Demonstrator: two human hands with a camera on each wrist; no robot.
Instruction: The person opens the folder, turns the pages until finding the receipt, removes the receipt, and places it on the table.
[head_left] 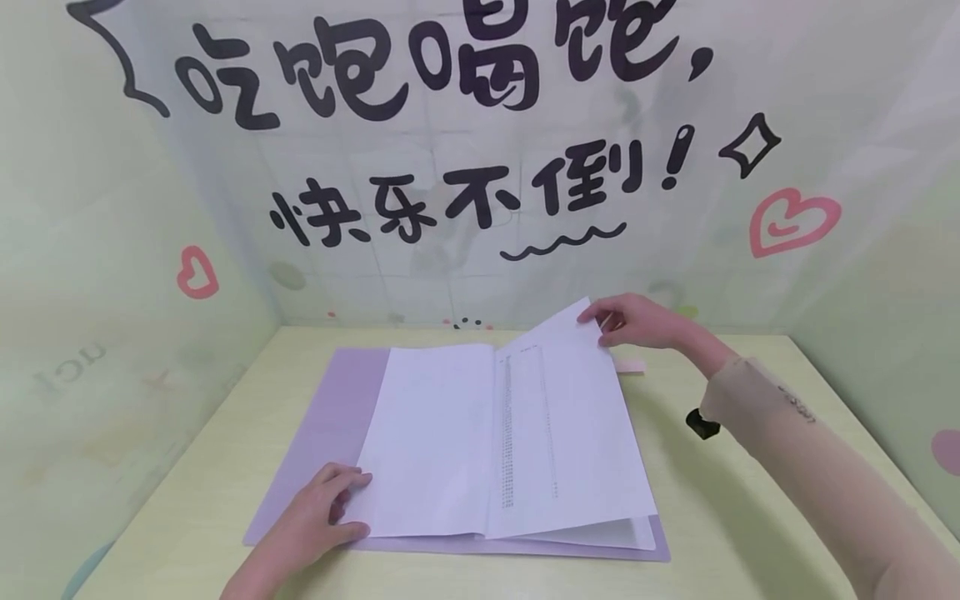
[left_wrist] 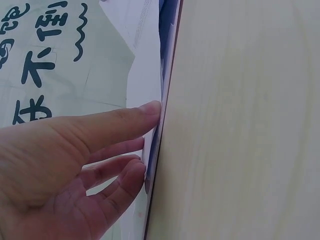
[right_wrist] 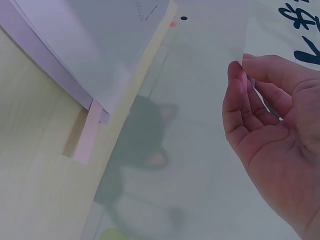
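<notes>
A purple folder [head_left: 352, 392] lies spread on the table with white pages in it. On the left half is a blank-looking page [head_left: 431, 433]. My left hand [head_left: 315, 512] rests at that page's lower left corner, thumb and fingertips on the paper; in the left wrist view the thumb touches near the folder's bottom edge [left_wrist: 165, 95]. A printed page [head_left: 573, 442] with columns of small text rises on the right half, tilted up from the sheets below. My right hand [head_left: 633, 321] pinches its upper right corner between thumb and fingers [right_wrist: 234, 90].
A pink paper tab [head_left: 631, 367] sticks out past the folder's right side. Beside the right sleeve [head_left: 795, 450] shows a small black object [head_left: 702, 423]. The pale wooden table [head_left: 195, 483] meets a wall sheet [head_left: 390, 283] with black lettering at the back.
</notes>
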